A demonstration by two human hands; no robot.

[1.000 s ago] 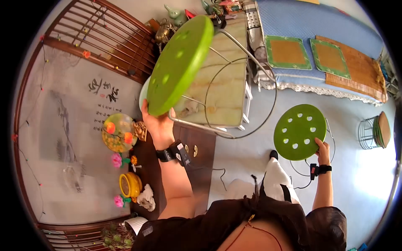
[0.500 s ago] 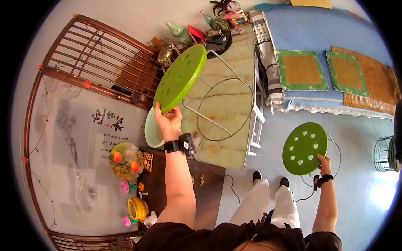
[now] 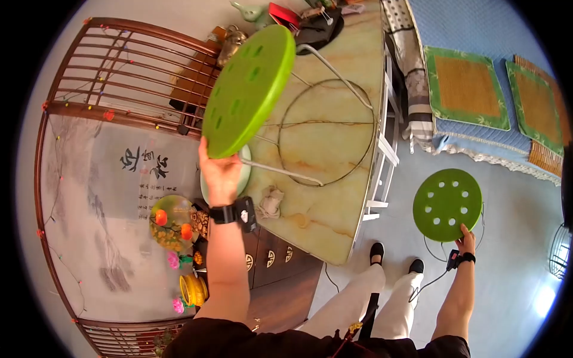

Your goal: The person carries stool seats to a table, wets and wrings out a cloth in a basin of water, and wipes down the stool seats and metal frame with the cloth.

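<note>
A green round stool (image 3: 250, 89) with holes in its seat and thin metal legs is held up, tilted, by my left hand (image 3: 222, 173), whose fingers grip the seat's lower edge. Its legs and ring show in front of the marble-patterned table (image 3: 322, 232). On the right, my right hand (image 3: 466, 240) grips the edge of a second green stool (image 3: 447, 206), with the thumb on top of the seat. This stool is over the grey floor, and its legs are mostly hidden under the seat.
A crumpled cloth (image 3: 271, 201) and a pale bowl (image 3: 243, 173) are by the table's near left edge. Beyond the table is a blue-covered bed (image 3: 471, 136) with green-edged mats. A wooden cabinet (image 3: 280, 292) stands below the table, and a wire stool (image 3: 560, 250) at the far right.
The view has shifted closer to the table. Both stools are still held; the left one has stayed raised over the table, and the right one over the floor.
</note>
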